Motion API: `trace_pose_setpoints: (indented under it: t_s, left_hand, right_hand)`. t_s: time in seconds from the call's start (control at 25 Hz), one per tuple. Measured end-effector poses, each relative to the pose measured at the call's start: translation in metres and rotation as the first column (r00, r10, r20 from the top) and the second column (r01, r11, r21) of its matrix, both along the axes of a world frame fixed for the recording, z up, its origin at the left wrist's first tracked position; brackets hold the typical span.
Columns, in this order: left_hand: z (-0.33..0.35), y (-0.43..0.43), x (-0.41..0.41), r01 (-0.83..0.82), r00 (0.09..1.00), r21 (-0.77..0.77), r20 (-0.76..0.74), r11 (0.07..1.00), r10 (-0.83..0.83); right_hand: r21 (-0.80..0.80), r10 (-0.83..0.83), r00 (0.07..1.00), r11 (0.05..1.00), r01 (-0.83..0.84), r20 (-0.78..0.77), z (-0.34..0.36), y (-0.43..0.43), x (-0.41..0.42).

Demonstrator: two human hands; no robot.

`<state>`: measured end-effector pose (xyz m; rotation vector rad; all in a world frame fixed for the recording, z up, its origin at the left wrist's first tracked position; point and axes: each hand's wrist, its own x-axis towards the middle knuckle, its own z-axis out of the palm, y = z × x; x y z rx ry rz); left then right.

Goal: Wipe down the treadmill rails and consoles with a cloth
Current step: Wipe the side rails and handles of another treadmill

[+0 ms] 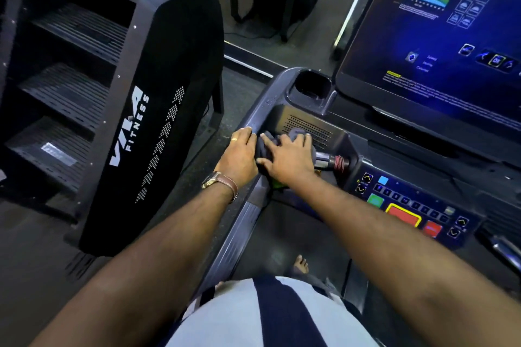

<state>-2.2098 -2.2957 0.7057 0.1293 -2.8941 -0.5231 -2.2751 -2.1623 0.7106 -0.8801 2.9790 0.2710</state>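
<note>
A dark grey cloth [269, 141] lies bunched on the left part of the treadmill console [352, 146], just below a slotted vent. My right hand [287, 159] presses flat on the cloth with fingers spread. My left hand [239, 156] rests beside it on the console's left edge, where the grey side rail [242, 222] begins, its fingers touching the cloth's left side. A small green patch shows under my right wrist.
A lit touchscreen [439, 31] stands at the upper right. A button panel [406, 205] with red and green keys sits right of my hands. A cup holder [313, 84] lies behind. A black stair machine [118, 87] stands close on the left.
</note>
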Motion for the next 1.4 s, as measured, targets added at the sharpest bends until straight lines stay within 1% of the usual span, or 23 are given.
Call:
trace_pose_setpoints:
  t_s: [0.08,0.12,0.2,0.28,0.36,0.4,0.48,0.56,0.64,0.68,0.76,0.84,0.88,0.96,1.04,1.12,1.16,1.2,1.24,1.28,1.32,1.36,1.4]
  left_hand:
    - [-0.003,-0.002,0.001,-0.002,1.000,0.034,-0.001,0.999,0.002]
    - [-0.003,-0.003,-0.001,-0.005,1.000,0.046,0.005,0.999,0.005]
    - [0.003,-0.009,-0.012,0.004,0.999,0.033,0.042,0.999,-0.005]
    - [0.010,-0.016,-0.029,0.043,0.995,-0.034,0.091,0.998,-0.039]
    - [0.011,-0.022,-0.043,0.041,0.994,-0.046,0.100,0.998,-0.036]
    - [0.008,-0.022,-0.047,0.025,0.997,-0.029,0.080,0.999,-0.022]
    - [0.000,-0.019,-0.049,0.005,1.000,-0.026,0.022,1.000,-0.005]
    - [-0.006,-0.018,-0.049,0.008,1.000,-0.052,-0.015,0.999,-0.009]
    - [-0.008,-0.023,-0.049,0.013,0.999,-0.036,-0.036,0.999,-0.014]
    - [-0.009,-0.024,-0.049,0.013,0.999,-0.024,-0.042,1.000,-0.014]
    - [-0.010,-0.025,-0.052,0.007,0.999,-0.018,-0.043,1.000,-0.007]
    - [-0.010,-0.024,-0.057,-0.006,1.000,-0.040,-0.022,0.999,0.005]
    - [-0.008,-0.023,-0.062,-0.013,1.000,-0.051,-0.007,0.999,0.013]
    - [-0.004,-0.026,-0.074,-0.023,0.999,-0.048,0.021,0.999,0.024]
    - [-0.002,-0.031,-0.087,-0.020,0.999,-0.021,0.045,1.000,0.021]
    - [0.001,-0.033,-0.103,-0.041,0.997,0.026,0.069,0.999,0.039]
    - [0.002,-0.032,-0.112,-0.067,0.994,0.053,0.087,0.996,0.062]
    - [0.004,-0.029,-0.121,-0.097,0.990,0.073,0.108,0.993,0.089]
    - [0.005,-0.027,-0.130,-0.126,0.985,0.086,0.128,0.988,0.115]
    - [0.006,-0.024,-0.138,-0.154,0.980,0.093,0.141,0.984,0.140]
    - [0.007,-0.021,-0.143,-0.178,0.975,0.094,0.148,0.980,0.163]
    - [0.006,-0.019,-0.148,-0.197,0.972,0.085,0.149,0.977,0.183]
    - [0.004,-0.018,-0.150,-0.207,0.971,0.067,0.139,0.976,0.196]
  right_hand:
    - [0.060,0.107,0.994,0.993,-0.106,-0.013,0.006,0.010,0.000]
    - [0.081,0.113,0.993,0.991,-0.110,-0.035,0.008,0.027,-0.005]
    - [0.107,0.022,0.999,0.994,-0.017,-0.042,0.012,0.062,-0.017]
    - [0.103,-0.105,0.994,0.989,0.107,-0.023,0.017,0.073,-0.025]
    - [0.042,-0.120,0.992,0.992,0.118,0.042,0.018,0.051,-0.020]
    - [0.034,-0.066,0.996,0.997,0.064,0.065,0.015,0.037,-0.014]
    - [0.026,0.151,0.987,0.988,-0.153,0.047,0.006,0.017,-0.003]
    - [0.049,0.359,0.932,0.931,-0.361,0.049,0.006,0.026,-0.006]
    - [0.000,0.469,0.883,0.883,-0.469,0.002,0.008,0.058,-0.021]
    - [-0.039,0.446,0.894,0.893,-0.448,-0.051,0.009,0.073,-0.025]
    - [-0.095,0.264,0.956,0.956,-0.277,-0.123,0.007,0.087,-0.023]
    - [-0.130,0.077,0.988,0.987,-0.095,-0.136,-0.001,0.081,-0.006]
    - [-0.123,0.054,0.990,0.990,-0.070,-0.127,-0.004,0.077,0.001]
    - [-0.068,0.144,0.986,0.986,-0.150,-0.084,-0.005,0.082,-0.003]
    - [-0.084,0.241,0.970,0.966,-0.243,-0.037,0.009,0.095,-0.025]
    - [-0.143,0.218,0.976,0.965,-0.218,-0.016,0.031,0.102,-0.045]
    - [-0.187,0.191,0.979,0.961,-0.202,-0.075,0.043,0.099,-0.055]
    - [-0.230,0.164,0.969,0.951,-0.205,-0.186,0.053,0.090,-0.065]
    - [-0.268,0.137,0.946,0.938,-0.219,-0.294,0.060,0.076,-0.074]
    - [-0.304,0.111,0.929,0.925,-0.226,-0.352,0.061,0.058,-0.084]
    - [-0.338,0.080,0.938,0.919,-0.200,-0.338,0.057,0.039,-0.095]
    - [-0.357,0.028,0.972,0.927,-0.112,-0.233,0.049,0.020,-0.106]
    - [-0.347,-0.064,0.996,0.937,0.038,-0.066,0.038,0.005,-0.115]
